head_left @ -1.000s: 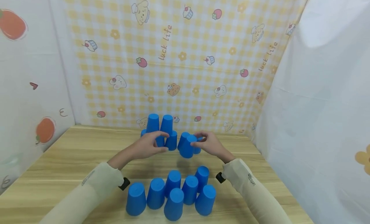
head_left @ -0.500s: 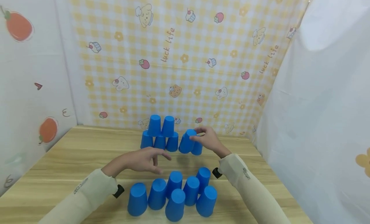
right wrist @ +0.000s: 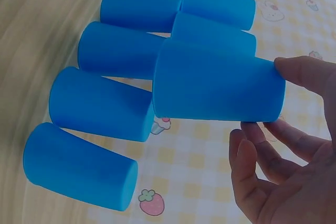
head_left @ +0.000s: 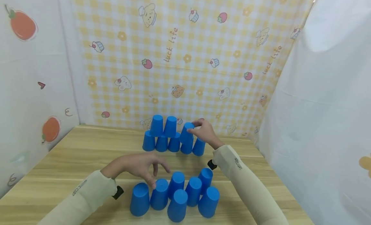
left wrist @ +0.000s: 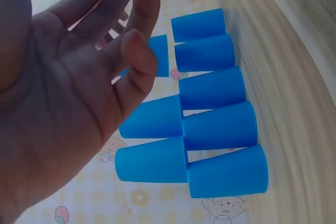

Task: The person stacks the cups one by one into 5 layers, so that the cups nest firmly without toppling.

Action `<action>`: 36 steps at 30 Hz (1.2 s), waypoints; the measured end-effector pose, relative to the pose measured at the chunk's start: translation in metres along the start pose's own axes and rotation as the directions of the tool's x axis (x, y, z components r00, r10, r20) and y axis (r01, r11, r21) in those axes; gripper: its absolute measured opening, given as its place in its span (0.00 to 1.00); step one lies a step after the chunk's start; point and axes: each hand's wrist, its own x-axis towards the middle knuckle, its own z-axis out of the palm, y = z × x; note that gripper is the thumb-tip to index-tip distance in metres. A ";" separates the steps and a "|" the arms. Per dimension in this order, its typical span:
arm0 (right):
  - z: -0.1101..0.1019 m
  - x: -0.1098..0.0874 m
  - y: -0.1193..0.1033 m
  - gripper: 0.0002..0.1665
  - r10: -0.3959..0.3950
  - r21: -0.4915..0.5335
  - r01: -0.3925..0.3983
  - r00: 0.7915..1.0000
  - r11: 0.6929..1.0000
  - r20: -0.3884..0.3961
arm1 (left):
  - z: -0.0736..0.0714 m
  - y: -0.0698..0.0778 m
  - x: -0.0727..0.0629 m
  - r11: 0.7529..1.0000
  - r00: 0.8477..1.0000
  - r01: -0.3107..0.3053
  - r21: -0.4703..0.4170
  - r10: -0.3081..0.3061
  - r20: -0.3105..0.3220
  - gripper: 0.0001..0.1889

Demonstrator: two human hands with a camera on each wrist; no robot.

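Observation:
My right hand pinches an upside-down blue cup near its narrow end, thumb on one side and fingertips on the other. That cup, slightly tilted in the head view, is level with the second tier, over the bottom row at its right part. The bottom row has several upturned cups, such as the rightmost cup. Two cups, one of them the left upper cup, stand on the row's left part. My left hand holds nothing; its fingers are spread and its thumb overlaps a near blue cup in the head view.
Several more upturned cups stand in a loose group at the front, including a front cup and a right cup. All stand on a wooden table. A checked cloth hangs behind the stack.
The right hand has raised its cup from beside the row to second-tier height. My left hand has drawn back from the stack toward the near cups.

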 end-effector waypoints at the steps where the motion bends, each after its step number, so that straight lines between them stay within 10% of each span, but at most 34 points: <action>1: 0.000 0.002 -0.001 0.24 0.004 -0.004 -0.004 1.000 1.000 -0.002 | 0.000 -0.001 0.000 1.000 1.000 -0.006 -0.006 0.006 0.009 0.29; 36: 0.018 0.035 0.005 0.29 0.052 0.002 -0.052 0.999 0.999 0.011 | 0.005 0.000 0.010 0.999 0.995 0.042 0.010 -0.043 0.090 0.23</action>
